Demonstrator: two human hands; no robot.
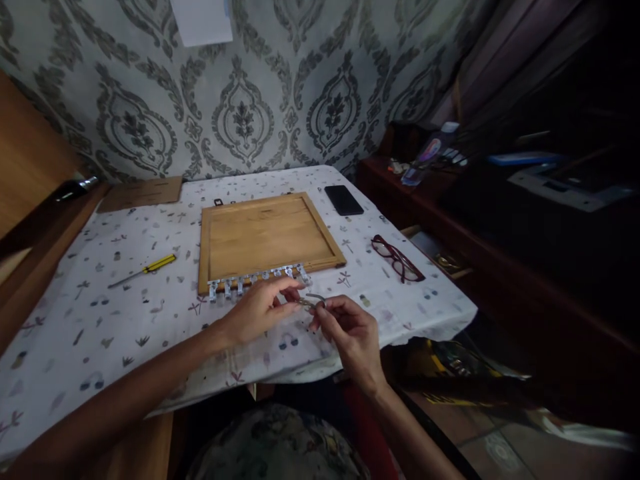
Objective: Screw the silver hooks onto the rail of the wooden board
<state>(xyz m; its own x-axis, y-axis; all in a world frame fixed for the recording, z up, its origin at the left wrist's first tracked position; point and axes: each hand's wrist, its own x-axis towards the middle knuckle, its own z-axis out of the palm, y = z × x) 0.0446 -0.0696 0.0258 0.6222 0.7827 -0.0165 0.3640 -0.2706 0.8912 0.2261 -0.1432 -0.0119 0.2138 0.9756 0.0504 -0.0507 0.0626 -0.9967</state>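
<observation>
Both my hands meet just in front of the wooden framed board point(265, 233), close to the table's near edge. Between my fingertips is a small metal piece point(315, 297) with a curved grey part; its exact kind is too small to make out. My right hand point(353, 333) pinches it from the right. Thumb and fingers of my left hand point(263, 307) close on its left end. A row of clear hooks point(240, 285) runs along the board's near edge, and my left hand partly covers the space in front of it.
A yellow-handled screwdriver point(159, 263) lies left of the board, with a cardboard piece point(143, 193) behind it. To the right are a black phone point(344, 200) and red-framed glasses point(397, 259). A bottle point(430, 153) stands on the dark furniture beyond an open drawer point(443, 257).
</observation>
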